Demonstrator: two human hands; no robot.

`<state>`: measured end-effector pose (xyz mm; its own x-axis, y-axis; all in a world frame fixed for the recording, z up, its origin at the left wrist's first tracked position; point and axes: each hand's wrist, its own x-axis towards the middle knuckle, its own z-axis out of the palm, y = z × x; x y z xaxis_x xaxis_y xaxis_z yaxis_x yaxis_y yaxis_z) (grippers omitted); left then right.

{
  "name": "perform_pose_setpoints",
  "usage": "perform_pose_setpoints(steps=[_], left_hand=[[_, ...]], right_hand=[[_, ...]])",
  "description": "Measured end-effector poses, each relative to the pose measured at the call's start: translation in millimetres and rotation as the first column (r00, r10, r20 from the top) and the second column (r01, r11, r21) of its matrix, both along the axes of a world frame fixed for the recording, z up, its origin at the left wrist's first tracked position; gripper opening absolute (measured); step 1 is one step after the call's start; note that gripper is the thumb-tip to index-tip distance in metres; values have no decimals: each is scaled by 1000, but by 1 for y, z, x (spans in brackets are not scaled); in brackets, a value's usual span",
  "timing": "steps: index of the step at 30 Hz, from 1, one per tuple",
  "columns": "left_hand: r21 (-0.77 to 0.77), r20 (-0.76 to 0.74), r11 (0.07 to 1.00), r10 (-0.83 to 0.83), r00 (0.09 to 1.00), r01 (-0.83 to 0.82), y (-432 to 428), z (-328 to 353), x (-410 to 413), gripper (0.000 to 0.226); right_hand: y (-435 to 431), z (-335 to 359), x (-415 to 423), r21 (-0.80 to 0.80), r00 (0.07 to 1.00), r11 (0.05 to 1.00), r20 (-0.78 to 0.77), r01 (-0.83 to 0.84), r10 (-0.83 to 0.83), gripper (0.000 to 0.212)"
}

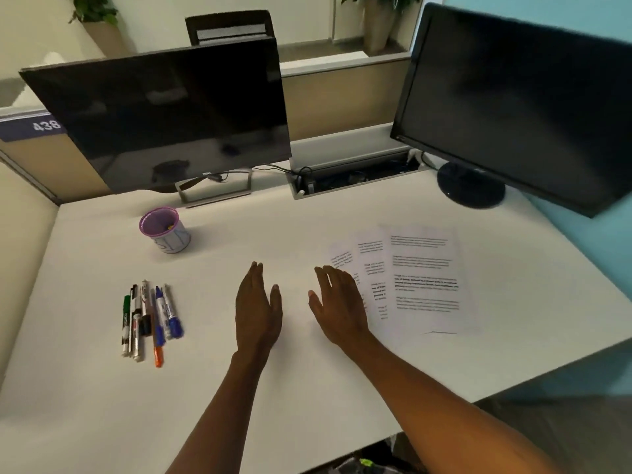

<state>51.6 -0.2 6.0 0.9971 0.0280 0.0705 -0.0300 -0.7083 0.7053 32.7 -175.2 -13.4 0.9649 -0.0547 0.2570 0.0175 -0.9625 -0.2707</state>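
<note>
Right grip (338,302) empty near papers (424,278); markers (150,319) leftward

A white desk (307,388) carries everything. On its far left stands an upright pen cup (164,230) with a purple rim. On the near left lies a row of markers and pens (150,319), side by side and touching, with a green marker (126,323) leftmost and a blue marker (171,313) rightmost. At the right, 3 printed sheets (424,278) lie fanned and overlapping. Along the far edge stand a rectangular monitor stand (213,189) and a round monitor base (470,186), with an open cable tray (355,176) between them.
</note>
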Motion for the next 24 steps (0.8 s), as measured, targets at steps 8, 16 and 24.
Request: perform_pose_setpoints(steps=[8,16,24], left_hand=[[37,-92,992,-117,989,120,-107,-2,10,55],[187,-149,950,-225,963,251,-181,-14,50,57],[195,-203,951,-201,958,241,-222,-19,98,60]], right_hand=[[-130,-6,-15,72,984,987,-115,143,-135,51],[-228,-10,0,126,958,968,-219,217,-187,55],[-290,-9,36,136,931,954,-293,266,-218,56]])
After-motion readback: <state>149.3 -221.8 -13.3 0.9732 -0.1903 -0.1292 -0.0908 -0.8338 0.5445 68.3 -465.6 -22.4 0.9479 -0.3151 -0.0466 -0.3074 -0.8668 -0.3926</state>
